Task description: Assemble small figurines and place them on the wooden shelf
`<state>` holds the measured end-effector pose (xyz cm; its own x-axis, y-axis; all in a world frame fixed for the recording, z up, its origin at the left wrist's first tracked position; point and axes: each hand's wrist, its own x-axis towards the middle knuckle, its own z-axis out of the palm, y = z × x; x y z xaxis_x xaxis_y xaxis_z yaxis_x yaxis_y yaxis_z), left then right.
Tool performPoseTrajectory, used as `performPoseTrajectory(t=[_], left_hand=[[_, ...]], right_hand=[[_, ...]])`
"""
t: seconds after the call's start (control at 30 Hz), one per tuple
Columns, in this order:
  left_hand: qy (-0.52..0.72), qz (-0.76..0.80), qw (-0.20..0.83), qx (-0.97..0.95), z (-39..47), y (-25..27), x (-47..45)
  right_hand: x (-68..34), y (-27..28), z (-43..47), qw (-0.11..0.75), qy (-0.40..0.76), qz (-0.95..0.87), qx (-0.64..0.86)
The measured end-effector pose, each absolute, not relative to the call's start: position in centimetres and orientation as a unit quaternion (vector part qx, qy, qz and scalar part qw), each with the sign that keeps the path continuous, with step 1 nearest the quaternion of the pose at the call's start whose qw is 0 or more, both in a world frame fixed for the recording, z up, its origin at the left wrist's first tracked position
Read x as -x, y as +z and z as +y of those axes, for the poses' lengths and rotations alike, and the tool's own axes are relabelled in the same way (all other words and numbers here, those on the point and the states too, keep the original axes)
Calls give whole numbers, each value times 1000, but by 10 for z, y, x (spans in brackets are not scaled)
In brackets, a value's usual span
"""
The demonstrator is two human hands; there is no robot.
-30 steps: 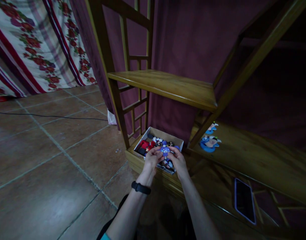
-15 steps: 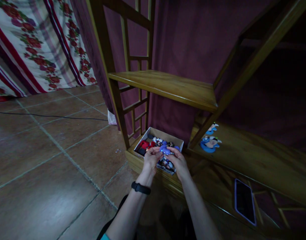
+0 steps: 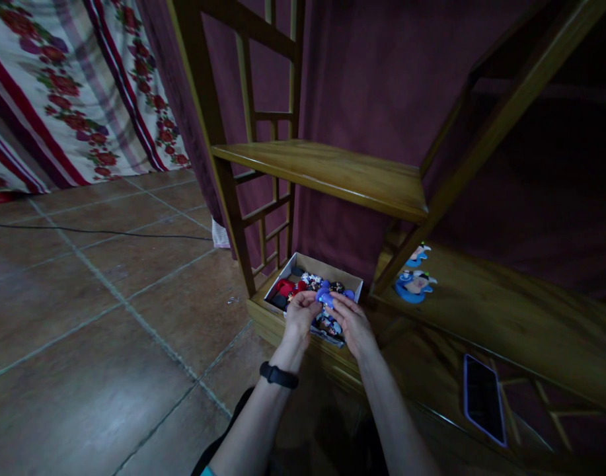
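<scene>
A small purple figurine (image 3: 325,295) is held between my two hands, over a shallow cardboard box (image 3: 351,270). My left hand (image 3: 301,315) grips it from the left, with a black band on that wrist. From the right, the fingers of my right hand (image 3: 351,320) close on its other side. Inside the box lie several small figures, among them a red figure (image 3: 285,287) at the left and dark and white ones (image 3: 327,324) nearer me. My hands hide part of the box's contents and its front wall.
The box stands on the low level of a wooden shelf unit (image 3: 322,173). Two blue-based figurines (image 3: 414,285) stand on the ledge to the right. A phone or tablet (image 3: 484,398) with a purple edge lies at lower right. A black cable (image 3: 109,231) crosses the tiled floor.
The purple figurine has turned slightly between my fingers, and my right hand's fingers have shifted on it. Everything else stays in place, apart from a slight shift of the view.
</scene>
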<state>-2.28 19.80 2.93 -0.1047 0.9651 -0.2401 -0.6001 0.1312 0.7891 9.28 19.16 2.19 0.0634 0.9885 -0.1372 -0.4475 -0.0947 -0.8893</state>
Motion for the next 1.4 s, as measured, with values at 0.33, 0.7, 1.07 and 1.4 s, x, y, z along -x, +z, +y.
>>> performPoseTrajectory(t=[0.33, 0.7, 1.07, 1.4], left_hand=[[619, 398, 646, -204, 196, 33, 21], [616, 406, 640, -216, 196, 24, 21], [526, 434, 723, -112, 201, 25, 31], [499, 415, 754, -101, 199, 24, 30]], right_hand=[[-93, 25, 191, 600, 609, -299, 423], [-91, 25, 188, 616, 605, -275, 422], [-101, 20, 192, 562, 526, -354, 531], [-97, 13, 193, 568, 586, -329, 475]])
